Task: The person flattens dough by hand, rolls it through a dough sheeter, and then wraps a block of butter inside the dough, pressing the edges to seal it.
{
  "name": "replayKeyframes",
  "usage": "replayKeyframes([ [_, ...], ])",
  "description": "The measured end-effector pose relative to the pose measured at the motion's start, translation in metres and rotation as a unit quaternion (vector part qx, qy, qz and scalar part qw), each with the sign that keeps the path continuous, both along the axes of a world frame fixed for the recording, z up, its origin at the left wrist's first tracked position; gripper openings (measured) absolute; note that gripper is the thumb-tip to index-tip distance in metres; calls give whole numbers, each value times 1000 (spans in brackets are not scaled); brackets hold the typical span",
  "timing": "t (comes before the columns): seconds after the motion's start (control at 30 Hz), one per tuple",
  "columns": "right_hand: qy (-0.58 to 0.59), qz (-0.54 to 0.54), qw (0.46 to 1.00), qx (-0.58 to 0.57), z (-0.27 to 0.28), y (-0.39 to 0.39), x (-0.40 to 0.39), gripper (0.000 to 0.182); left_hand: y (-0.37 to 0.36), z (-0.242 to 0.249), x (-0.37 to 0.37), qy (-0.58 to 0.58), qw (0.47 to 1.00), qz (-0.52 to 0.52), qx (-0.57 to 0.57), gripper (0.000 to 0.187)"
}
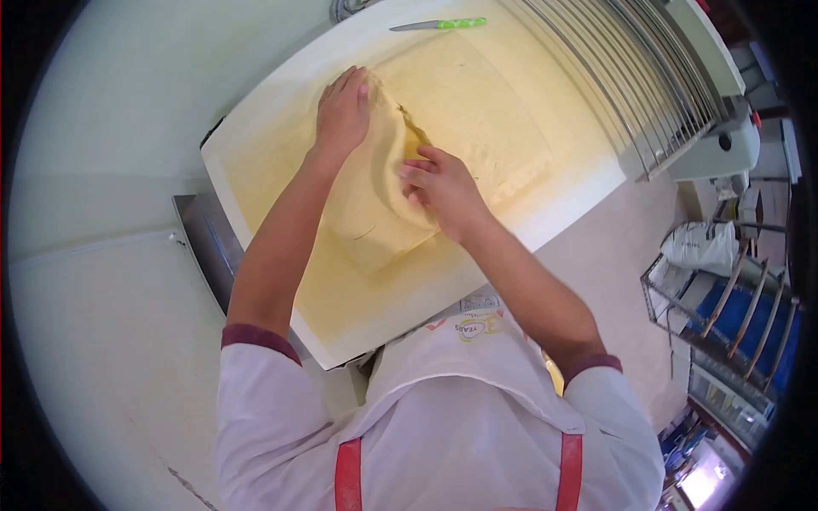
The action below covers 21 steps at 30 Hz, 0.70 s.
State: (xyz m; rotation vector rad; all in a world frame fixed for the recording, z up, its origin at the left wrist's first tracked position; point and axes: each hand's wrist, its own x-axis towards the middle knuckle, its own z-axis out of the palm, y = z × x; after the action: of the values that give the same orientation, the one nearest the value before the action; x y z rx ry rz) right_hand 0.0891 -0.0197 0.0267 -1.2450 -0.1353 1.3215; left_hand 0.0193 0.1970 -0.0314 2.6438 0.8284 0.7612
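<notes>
A large pale-yellow dough sheet (494, 106) lies spread on the work table, with a ragged split across its middle. The near part is a dough flap (371, 192), whose edge is raised and curves between my hands. My left hand (343, 112) rests on the flap's far end, fingers stretched out and close together. At the split, my right hand (439, 189) has its fingers curled at the raised edge of the flap; the fingertips are partly hidden. A small crack shows in the flap's near side.
The white-edged work table (588, 204) carries a dusting of yellow flour. A knife with a green handle (460, 23) lies at its far edge. Metal bars of a machine guard (630, 77) stand over the right end. A rack (733, 324) is on the floor at right.
</notes>
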Motion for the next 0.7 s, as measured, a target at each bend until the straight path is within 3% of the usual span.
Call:
replayKeyframes([
  [0.1,-229,264,934,-69,5,31,17,49,-9,6,-21,26,999,-26,-8,40],
  [0.13,-370,228,896,-86,4,34,8,48,-13,7,-27,34,999,-35,-5,42],
  [0.2,-624,141,760,-116,0,37,-9,46,-19,11,-34,63,998,-29,-7,45],
  [0.3,-588,181,784,-86,2,35,3,41,-43,19,-33,145,989,-37,-13,48],
  [0.4,-563,106,819,-35,-10,2,16,37,-60,12,-18,186,982,-37,21,50],
  [0.5,-569,149,804,-85,-8,-6,18,37,-69,10,-15,206,977,-26,52,51],
  [0.6,-680,96,721,-93,2,3,22,38,-70,9,-16,208,977,-24,50,51],
  [0.7,-687,55,723,-44,-14,38,44,40,-69,6,-19,191,981,-26,31,50],
])
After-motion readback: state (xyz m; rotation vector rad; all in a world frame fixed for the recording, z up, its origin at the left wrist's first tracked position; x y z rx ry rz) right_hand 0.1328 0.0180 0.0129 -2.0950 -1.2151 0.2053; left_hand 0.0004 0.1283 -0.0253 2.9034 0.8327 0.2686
